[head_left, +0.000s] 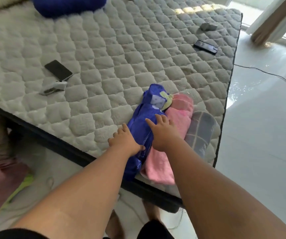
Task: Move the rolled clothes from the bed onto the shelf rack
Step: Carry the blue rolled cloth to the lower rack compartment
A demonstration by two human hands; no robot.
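Observation:
Three rolled clothes lie side by side at the near right corner of the quilted mattress (104, 54). The blue roll (143, 116) is on the left, with a pale green and white patch at its far end. A pink roll (175, 121) lies against it, and a grey checked roll (200, 131) lies right of that. My left hand (124, 141) rests flat on the mattress against the blue roll's left side, thumb touching the cloth. My right hand (161, 131) lies open on top of the blue roll, fingers spread. Neither hand grips anything. The shelf rack is out of view.
Two dark phones (58, 69) (206, 47) lie on the mattress, plus a small white gadget (52, 87) and a grey block (207, 26). A blue cushion (68, 5) sits at the far edge. A cable (268, 75) crosses the glossy floor on the right. Cloth lies on the floor at left.

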